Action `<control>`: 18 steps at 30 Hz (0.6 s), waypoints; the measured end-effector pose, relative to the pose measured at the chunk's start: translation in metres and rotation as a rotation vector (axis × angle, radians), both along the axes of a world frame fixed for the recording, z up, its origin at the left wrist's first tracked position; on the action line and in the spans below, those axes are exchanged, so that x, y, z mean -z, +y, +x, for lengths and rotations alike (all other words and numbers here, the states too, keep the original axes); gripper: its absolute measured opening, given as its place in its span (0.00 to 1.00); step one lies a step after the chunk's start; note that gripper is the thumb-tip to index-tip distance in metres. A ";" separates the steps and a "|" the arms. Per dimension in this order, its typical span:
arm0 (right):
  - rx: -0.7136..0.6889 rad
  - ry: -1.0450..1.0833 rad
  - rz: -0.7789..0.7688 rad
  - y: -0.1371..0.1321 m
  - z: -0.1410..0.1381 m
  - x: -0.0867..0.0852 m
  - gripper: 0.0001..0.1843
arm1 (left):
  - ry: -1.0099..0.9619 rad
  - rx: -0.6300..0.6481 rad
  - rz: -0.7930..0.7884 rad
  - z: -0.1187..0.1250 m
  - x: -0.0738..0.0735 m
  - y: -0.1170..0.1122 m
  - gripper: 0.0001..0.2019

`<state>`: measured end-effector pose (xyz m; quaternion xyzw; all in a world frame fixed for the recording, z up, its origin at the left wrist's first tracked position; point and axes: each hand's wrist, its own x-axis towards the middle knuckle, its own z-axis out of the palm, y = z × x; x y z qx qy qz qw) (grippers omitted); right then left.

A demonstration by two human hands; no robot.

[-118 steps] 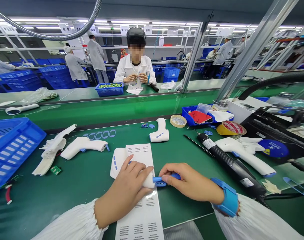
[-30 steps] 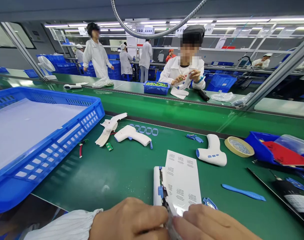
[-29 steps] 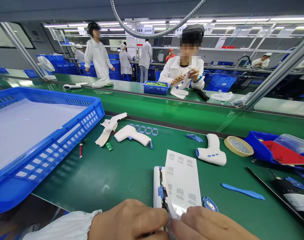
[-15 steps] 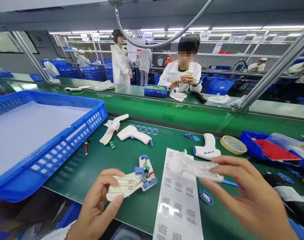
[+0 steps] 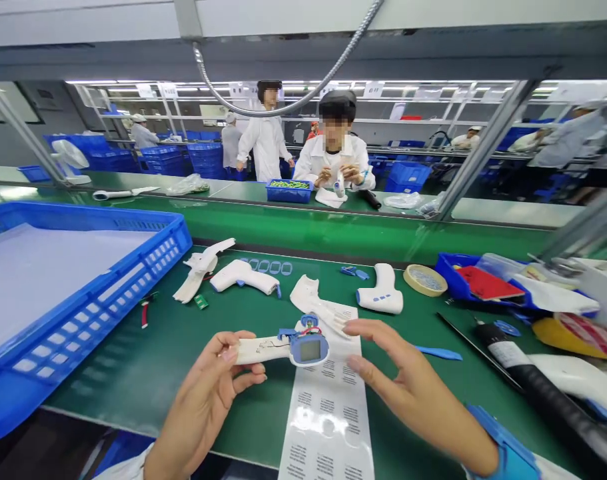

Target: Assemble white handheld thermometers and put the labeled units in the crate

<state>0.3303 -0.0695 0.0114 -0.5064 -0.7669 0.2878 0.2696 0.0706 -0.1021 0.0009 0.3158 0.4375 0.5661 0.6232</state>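
My left hand grips the white handle of an opened infrared thermometer half. A blue-framed display faces up at its head, with red wires and a small blue part behind it. My right hand is open, thumb and index finger apart, just right of the display. Close to its index fingertip lies the matching white shell half, resting across the top of a printed label sheet. Whether the fingertip touches the shell, I cannot tell.
A blue crate stands left. Beyond my hands lie white thermometer casings, another thermometer and a round tray of small parts. Right are a blue bin and a black electric screwdriver. A co-worker sits opposite.
My right hand has set the white shell half down on the label sheet and opened. The thermometer half in my left hand has turned, showing its display. The view has shifted right.
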 end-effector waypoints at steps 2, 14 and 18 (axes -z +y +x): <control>-0.011 -0.021 -0.033 -0.009 0.009 -0.001 0.14 | 0.031 0.130 -0.005 0.007 0.001 0.007 0.03; 0.213 -0.508 0.297 0.008 0.097 0.020 0.13 | 0.287 0.671 -0.003 0.007 0.024 0.046 0.03; 0.250 -0.565 0.332 0.016 0.113 0.031 0.14 | 0.347 0.635 -0.017 0.003 0.024 0.050 0.04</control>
